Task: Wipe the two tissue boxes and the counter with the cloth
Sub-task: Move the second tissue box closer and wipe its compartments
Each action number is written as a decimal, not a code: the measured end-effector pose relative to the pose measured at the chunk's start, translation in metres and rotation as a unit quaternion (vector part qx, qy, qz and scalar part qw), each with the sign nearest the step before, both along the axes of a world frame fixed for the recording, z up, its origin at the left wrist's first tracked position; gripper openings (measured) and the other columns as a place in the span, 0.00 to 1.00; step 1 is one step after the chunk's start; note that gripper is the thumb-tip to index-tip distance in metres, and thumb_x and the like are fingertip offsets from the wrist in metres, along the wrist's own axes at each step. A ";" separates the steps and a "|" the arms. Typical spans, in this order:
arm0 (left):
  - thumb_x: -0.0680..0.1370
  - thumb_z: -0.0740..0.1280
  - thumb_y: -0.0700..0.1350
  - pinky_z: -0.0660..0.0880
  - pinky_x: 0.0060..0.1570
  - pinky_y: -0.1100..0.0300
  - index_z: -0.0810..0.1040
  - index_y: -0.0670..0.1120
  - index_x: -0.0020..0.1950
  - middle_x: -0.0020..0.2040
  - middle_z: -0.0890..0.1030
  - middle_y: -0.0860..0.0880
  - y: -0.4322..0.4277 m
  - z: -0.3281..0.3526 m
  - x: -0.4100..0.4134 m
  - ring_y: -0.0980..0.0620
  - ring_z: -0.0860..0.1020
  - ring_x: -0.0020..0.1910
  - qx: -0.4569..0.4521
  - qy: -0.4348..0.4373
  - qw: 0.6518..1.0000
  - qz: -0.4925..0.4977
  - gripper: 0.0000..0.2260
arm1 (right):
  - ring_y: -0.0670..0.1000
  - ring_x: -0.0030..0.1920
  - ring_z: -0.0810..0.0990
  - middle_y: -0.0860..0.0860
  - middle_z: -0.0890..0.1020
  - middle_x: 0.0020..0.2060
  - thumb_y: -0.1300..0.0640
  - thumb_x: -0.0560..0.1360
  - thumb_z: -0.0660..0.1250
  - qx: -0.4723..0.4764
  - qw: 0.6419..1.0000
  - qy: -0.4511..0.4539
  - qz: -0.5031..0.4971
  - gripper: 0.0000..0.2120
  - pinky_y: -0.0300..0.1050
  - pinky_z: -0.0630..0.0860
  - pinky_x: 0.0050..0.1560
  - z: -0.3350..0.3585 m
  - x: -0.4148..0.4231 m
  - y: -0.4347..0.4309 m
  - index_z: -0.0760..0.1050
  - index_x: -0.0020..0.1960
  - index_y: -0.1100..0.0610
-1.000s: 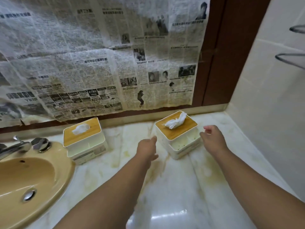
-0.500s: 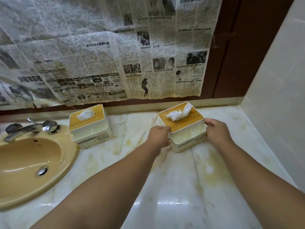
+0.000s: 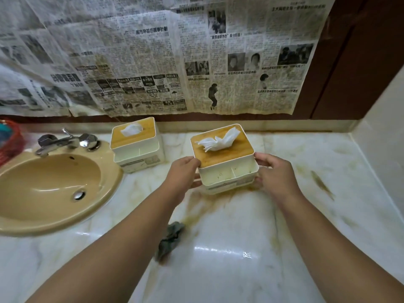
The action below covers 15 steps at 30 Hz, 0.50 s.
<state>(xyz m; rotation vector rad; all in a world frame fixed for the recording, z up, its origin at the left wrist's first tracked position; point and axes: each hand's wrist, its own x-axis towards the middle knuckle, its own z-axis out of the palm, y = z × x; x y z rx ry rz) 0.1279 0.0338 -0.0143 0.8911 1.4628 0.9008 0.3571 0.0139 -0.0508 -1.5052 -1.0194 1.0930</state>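
Counter front: the glossy pale marble counter [image 3: 229,270] lies bare between the two forearms, streaked with yellow-brown stains.
Cloth: a crumpled grey cloth [image 3: 169,240] lies on the marble just beside the left forearm, touched by neither hand.
Left hand: the left hand [image 3: 182,173] presses its fingers on the left wall of the nearer box, thumb at the lid edge.
Right hand: the right hand [image 3: 274,173] clamps the right wall, fingers curled around it.
Held tissue box: a white plastic tissue box [image 3: 225,169] with a rounded wooden lid, open front compartments and a white tissue sticking up.
Second tissue box: the second tissue box [image 3: 136,145], same make, stands near the sink rim, apart from the first.
Sink: an oval tan basin [image 3: 50,184] with a chrome tap.
Right side: stained marble runs open to the pale wall.
Back edge: newspaper [image 3: 153,57] covers the wall above a low ledge.
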 end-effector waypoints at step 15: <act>0.81 0.63 0.44 0.81 0.44 0.54 0.81 0.43 0.57 0.55 0.83 0.45 -0.040 -0.003 -0.088 0.44 0.83 0.52 -0.009 0.041 0.995 0.092 0.10 | 0.54 0.46 0.85 0.45 0.87 0.44 0.66 0.72 0.61 -0.026 0.996 0.041 0.079 0.20 0.68 0.80 0.52 -0.003 -0.089 -0.022 0.83 0.47 0.43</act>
